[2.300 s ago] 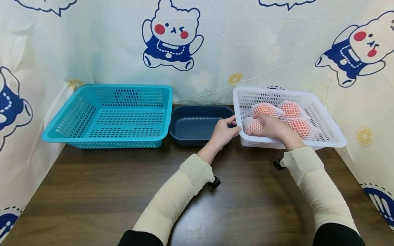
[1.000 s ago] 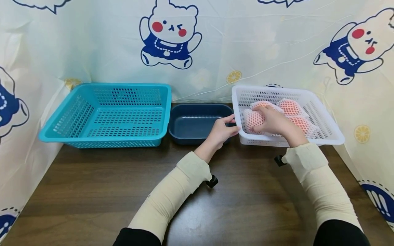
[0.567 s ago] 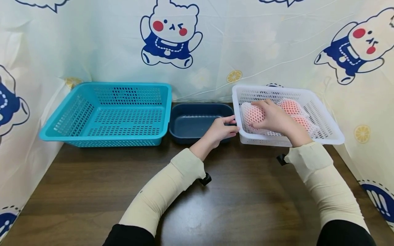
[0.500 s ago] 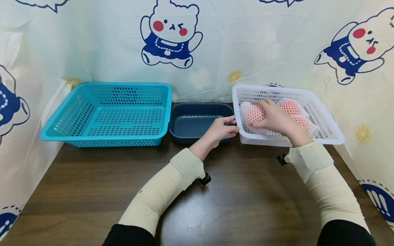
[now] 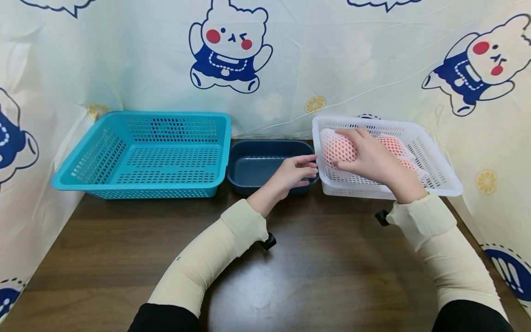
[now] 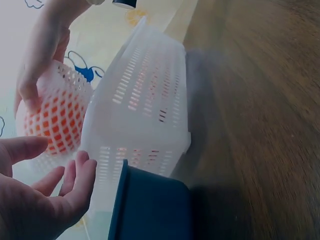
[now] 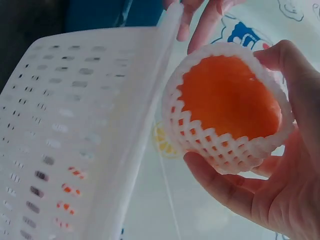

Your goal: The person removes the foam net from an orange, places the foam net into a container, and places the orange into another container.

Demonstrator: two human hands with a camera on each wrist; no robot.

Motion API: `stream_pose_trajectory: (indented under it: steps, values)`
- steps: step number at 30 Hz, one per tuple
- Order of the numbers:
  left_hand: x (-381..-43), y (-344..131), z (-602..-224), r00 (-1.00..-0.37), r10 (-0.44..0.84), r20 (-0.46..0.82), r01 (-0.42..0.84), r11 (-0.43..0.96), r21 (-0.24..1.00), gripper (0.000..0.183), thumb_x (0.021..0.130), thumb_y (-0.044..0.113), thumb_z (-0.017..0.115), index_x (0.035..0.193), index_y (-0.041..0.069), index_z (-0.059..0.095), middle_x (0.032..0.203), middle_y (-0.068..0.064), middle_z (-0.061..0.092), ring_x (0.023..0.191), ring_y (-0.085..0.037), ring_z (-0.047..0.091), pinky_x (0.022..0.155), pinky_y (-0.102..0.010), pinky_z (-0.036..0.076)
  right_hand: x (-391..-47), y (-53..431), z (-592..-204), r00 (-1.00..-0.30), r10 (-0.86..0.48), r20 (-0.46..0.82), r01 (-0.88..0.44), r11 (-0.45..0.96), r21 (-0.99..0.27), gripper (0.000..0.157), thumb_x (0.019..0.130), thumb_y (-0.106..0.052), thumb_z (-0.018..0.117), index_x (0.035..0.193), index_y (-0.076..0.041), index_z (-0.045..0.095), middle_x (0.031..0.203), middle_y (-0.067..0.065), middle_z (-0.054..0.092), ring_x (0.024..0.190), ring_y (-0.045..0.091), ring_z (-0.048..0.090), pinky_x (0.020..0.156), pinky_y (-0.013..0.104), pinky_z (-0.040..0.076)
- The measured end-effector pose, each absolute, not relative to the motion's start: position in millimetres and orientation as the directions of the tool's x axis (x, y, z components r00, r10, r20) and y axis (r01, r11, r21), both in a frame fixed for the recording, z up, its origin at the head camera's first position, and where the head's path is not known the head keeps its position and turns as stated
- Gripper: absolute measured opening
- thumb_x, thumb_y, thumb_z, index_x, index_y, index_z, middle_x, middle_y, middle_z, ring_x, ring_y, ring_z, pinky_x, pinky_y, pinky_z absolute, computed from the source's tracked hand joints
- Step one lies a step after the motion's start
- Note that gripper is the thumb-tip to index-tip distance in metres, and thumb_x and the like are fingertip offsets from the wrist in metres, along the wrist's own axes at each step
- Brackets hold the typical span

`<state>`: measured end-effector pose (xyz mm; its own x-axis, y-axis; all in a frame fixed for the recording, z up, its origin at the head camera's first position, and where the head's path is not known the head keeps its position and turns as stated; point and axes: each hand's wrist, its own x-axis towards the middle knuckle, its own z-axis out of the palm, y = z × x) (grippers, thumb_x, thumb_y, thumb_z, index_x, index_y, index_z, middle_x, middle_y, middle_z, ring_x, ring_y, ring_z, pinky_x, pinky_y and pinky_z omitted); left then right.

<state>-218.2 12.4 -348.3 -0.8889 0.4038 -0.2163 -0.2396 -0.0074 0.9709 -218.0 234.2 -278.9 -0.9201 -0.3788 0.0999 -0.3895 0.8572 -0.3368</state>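
My right hand (image 5: 373, 159) grips an orange fruit in a white foam net (image 5: 339, 148), over the left part of the white basket (image 5: 352, 190). The right wrist view shows the fruit's (image 7: 227, 95) bare orange face, with fingers and thumb around its sides and its net. Beneath and behind that hand, more netted fruits (image 5: 392, 144) lie in the basket, partly hidden. My left hand (image 5: 288, 176) hovers above the dark blue tray, its fingers loosely spread near the white basket's left rim and holding nothing. From the left wrist view, those fingers come close below the held fruit (image 6: 60, 120).
The dark blue tray (image 5: 240, 182) stands between the white basket and a larger teal basket (image 5: 141, 189) on the left. All three rest on a brown wooden table (image 5: 323, 258) against a patterned cloth backdrop (image 5: 298, 55).
My right hand has taken hold of a netted fruit and raised it toward the upper left of the basket. The left hand has let go of the basket's rim and drawn slightly left, fingers spreading.
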Motion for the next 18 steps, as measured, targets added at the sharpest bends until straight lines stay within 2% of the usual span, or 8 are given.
stream_pose_trajectory:
  steps: [3,8,18]
  values:
    - [-216.2,7.9,-345.6,-0.886,0.412,-0.213,-0.228,0.013,0.974,0.043,0.104,0.007,0.059,0.147,0.009,0.055,0.128,-0.016,0.064,0.116,-0.029,0.063,0.106,-0.045,0.047,-213.3,230.4,-275.6,-0.913,-0.391,0.115,-0.406,0.851,-0.334,0.077,0.09,-0.039,0.076,0.154,-0.012,0.042,0.144,0.025,0.045,0.123,0.044,0.049,0.101,0.069,0.04]
    - [-212.7,-0.6,-343.2,-0.873,0.438,-0.214,-0.211,0.056,0.976,0.039,0.105,0.011,0.059,0.144,0.007,0.056,0.135,-0.022,0.06,0.118,-0.029,0.063,0.106,-0.046,0.047,-205.4,225.7,-273.4,-0.898,-0.412,0.152,-0.439,0.831,-0.341,0.075,0.089,-0.036,0.077,0.153,-0.012,0.043,0.147,0.024,0.044,0.126,0.045,0.048,0.101,0.068,0.04]
    - [-200.6,-37.4,-345.4,-0.858,0.458,-0.231,-0.175,0.162,0.971,0.037,0.105,0.014,0.06,0.14,0.003,0.058,0.13,-0.02,0.065,0.113,-0.028,0.065,0.102,-0.045,0.051,-187.9,209.9,-278.1,-0.823,-0.527,0.213,-0.567,0.735,-0.371,0.074,0.086,-0.033,0.077,0.15,-0.009,0.047,0.144,0.019,0.052,0.128,0.038,0.048,0.102,0.06,0.042]
